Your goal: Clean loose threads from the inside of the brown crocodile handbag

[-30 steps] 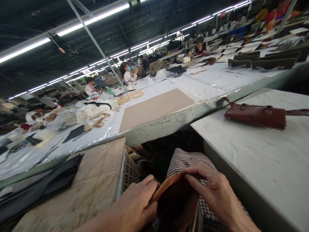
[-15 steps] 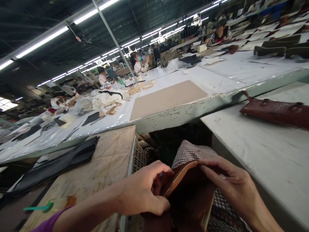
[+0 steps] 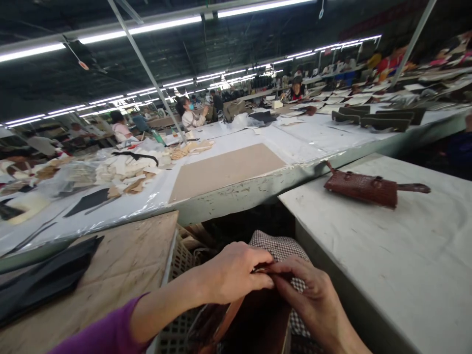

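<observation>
A brown leather piece shaped like an open bag (image 3: pixel 260 319) sits low in front of me, its dark inside facing up. My left hand (image 3: pixel 236 273) pinches its upper rim between thumb and fingers. Close beside it, almost fingertip to fingertip, my right hand (image 3: pixel 309 290) grips the same rim. Where the fingers meet, the edge is mostly covered. Brown-and-white checked cloth (image 3: pixel 282 244) lies under and behind the leather.
On the white table (image 3: pixel 416 246) at right lies a reddish-brown crocodile-textured leather piece (image 3: pixel 361 188) with straps. Black material (image 3: pixel 51 275) rests on the wooden board (image 3: pixel 129 265) at left, above a plastic crate (image 3: pixel 180 260). A long worktable (image 3: pixel 228 204) crosses ahead; co-workers sit beyond.
My left hand has moved right along the rim to meet my right hand, which has shifted slightly left. The view has turned right, bringing the whole crocodile-textured piece into sight.
</observation>
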{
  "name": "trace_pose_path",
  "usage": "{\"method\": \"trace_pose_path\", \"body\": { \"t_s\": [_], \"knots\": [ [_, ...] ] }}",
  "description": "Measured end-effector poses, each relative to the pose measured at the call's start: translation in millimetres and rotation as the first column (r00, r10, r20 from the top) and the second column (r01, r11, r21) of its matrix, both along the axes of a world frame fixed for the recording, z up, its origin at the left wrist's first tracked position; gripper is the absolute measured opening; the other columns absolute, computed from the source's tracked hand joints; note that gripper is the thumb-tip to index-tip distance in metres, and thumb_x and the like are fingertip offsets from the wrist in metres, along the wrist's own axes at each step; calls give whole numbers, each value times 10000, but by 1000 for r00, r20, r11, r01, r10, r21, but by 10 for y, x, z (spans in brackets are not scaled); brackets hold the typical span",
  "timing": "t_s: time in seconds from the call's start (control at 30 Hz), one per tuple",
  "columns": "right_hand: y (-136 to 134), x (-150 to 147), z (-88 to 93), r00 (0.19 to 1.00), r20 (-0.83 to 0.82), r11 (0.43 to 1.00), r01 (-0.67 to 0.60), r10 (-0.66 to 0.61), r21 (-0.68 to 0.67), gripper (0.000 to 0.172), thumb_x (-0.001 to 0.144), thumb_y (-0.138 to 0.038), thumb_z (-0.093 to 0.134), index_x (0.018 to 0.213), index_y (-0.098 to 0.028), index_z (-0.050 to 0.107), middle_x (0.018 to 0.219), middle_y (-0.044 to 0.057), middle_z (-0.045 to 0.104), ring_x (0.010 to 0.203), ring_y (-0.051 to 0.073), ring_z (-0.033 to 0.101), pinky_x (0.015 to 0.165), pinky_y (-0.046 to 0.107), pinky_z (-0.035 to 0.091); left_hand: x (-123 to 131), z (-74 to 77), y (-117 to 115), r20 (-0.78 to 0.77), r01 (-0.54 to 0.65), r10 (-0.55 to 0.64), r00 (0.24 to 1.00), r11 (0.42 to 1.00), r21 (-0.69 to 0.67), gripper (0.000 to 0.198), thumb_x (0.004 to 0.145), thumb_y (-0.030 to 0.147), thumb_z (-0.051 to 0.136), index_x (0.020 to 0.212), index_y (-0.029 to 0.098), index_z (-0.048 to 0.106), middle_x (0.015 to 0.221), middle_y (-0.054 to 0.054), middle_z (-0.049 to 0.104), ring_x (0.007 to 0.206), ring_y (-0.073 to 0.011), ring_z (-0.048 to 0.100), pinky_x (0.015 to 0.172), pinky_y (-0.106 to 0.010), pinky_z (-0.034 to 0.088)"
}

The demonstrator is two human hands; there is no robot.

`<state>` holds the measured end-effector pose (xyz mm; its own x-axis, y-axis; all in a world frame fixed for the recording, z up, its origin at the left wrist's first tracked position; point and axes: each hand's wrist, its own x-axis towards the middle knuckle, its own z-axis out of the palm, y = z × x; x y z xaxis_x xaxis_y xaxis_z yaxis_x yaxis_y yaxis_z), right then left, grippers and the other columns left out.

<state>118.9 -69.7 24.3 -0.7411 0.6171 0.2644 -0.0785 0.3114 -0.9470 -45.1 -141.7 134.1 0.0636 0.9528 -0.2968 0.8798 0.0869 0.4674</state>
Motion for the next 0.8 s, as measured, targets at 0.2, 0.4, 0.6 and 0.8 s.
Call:
{"method": "trace_pose_path", "body": {
  "t_s": [0.2,0.4,0.6,0.8],
  "knots": [
    [112,68,35,989,110,964,-66,98,-257,222,867,-397,644,922,-182,634,869,14,678,827,146,632,745,217,516,-5,-35,124,-122,70,-69,990,997,7,122,899,349,654,938,247,708,848,4,737,818,-189,682,663,-250,399],
    [308,173,121,967,85,815,-154,241,-558,399,839,-488,670,1125,-214,618,1220,58,646,1126,212,611,969,245,505,-82,-98,176,-164,45,-37,986,998,44,139,913,360,622,963,292,732,887,26,754,857,-206,691,624,-283,354],
    [310,274,76,987,160,929,33,28,-369,450,861,-555,613,1161,-221,650,1209,67,666,1064,220,655,967,243,527,-113,-115,214,-159,23,-18,987,999,31,149,926,344,601,964,295,737,916,35,753,830,-181,684,655,-261,391],
    [-31,337,301,993,-95,973,-44,67,227,268,926,-469,554,1137,-348,668,1109,-13,716,968,187,706,817,185,591,-121,-115,274,-138,24,-23,990,1000,1,196,936,375,589,976,259,741,974,7,750,910,-204,681,734,-270,438]
  ]
}}
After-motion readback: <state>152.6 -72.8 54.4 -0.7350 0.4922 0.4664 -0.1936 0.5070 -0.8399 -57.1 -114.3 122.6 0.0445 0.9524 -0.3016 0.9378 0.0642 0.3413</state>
